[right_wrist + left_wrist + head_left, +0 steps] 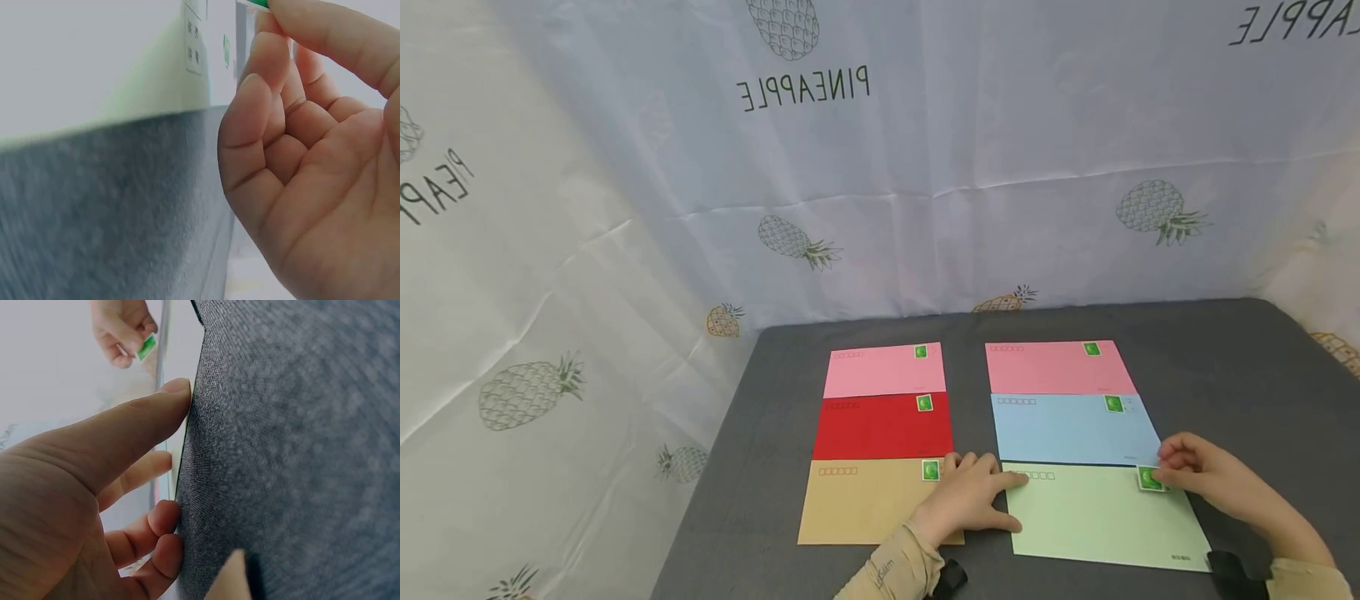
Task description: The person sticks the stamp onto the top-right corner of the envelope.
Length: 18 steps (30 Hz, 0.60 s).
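A pale green envelope lies at the front right of the dark grey table, with printed boxes near its upper left corner. My right hand pinches a small green stamp between thumb and finger, close over that envelope's upper right corner. In the right wrist view the stamp shows only at the top edge. My left hand rests at the envelope's left edge, thumb and index finger extended onto it. The left wrist view shows the thumb right along the paper's edge. This hand partly covers a tan envelope.
Above the tan envelope lie a red envelope and a pink envelope. Beyond the pale green one are a blue envelope and another pink envelope. Each bears a green stamp at upper right. A pineapple-print curtain hangs behind the table.
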Tool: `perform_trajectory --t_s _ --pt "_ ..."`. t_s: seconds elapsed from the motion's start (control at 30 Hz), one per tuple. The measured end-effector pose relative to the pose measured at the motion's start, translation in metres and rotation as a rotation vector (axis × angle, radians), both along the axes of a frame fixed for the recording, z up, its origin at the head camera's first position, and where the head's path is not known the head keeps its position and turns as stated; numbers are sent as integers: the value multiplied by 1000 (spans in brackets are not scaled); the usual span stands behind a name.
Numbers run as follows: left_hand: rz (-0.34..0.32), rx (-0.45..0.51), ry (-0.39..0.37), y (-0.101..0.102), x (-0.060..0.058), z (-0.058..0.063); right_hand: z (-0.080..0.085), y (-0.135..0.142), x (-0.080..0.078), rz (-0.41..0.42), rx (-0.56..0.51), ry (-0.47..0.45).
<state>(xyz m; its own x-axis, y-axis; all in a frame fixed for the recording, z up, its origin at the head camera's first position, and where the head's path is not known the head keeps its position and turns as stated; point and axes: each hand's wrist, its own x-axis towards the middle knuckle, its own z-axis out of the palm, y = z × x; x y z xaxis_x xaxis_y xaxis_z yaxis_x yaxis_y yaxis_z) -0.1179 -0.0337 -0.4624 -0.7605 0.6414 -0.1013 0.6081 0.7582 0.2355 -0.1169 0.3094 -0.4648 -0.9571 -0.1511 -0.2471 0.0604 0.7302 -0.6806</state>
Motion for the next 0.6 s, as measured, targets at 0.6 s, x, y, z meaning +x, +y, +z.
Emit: perform_trajectory --t_s 0.6 --pt "-5 -2 -5 -1 -2 -3 -8 -11 -5 14 97 39"
